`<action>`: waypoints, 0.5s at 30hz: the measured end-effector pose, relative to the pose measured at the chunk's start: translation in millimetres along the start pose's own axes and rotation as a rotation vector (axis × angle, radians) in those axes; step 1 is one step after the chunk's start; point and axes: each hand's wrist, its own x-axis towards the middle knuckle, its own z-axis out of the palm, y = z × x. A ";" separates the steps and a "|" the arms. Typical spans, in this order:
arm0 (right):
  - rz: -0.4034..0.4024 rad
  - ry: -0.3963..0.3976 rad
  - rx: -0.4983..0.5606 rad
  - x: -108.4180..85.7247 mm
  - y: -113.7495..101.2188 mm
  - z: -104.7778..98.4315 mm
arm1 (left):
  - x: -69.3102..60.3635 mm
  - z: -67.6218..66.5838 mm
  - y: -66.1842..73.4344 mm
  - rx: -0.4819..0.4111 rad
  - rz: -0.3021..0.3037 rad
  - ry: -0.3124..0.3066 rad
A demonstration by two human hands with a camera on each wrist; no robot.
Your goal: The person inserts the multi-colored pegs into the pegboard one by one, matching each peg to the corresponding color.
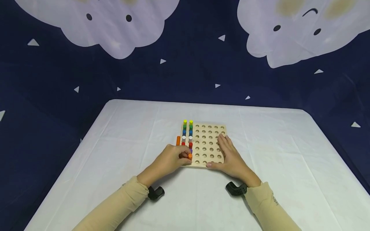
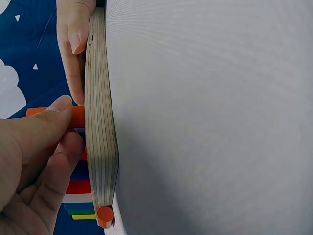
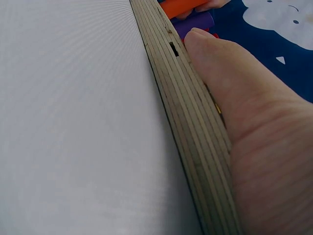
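Note:
My left hand [image 1: 176, 156] pinches an orange peg [image 2: 78, 117] between thumb and finger, upright at the near end of the second column of a wooden pegboard [image 1: 207, 146]. In the left wrist view the peg's lower end meets the board; how deep it sits I cannot tell. My right hand [image 1: 231, 157] rests on the board's right side with fingers extended, its thumb [image 3: 215, 54] along the near edge. Yellow pegs [image 1: 191, 122], green, blue, white and red ones fill the two left columns. A purple peg [image 3: 198, 23] stands beside the held one. The left hand hides part of the first column.
Another orange peg [image 1: 178, 140] lies on the white tablecloth [image 1: 138, 128], along the board's left side. Rows of bare holes cover the board's middle and right. A dark blue backdrop [image 1: 190, 73] with clouds and triangles hangs behind the table. Both wrists wear black camera mounts [image 1: 236, 189].

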 end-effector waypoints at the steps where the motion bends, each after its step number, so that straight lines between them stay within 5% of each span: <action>1: 0.001 0.001 0.000 0.2 0.1 -0.3 | 0.3 -0.6 -0.1 0.003 0.005 -0.005; 15: 0.002 0.001 0.003 -0.1 -0.8 -0.1 | 1.5 -4.9 -1.0 -0.010 -0.006 -0.076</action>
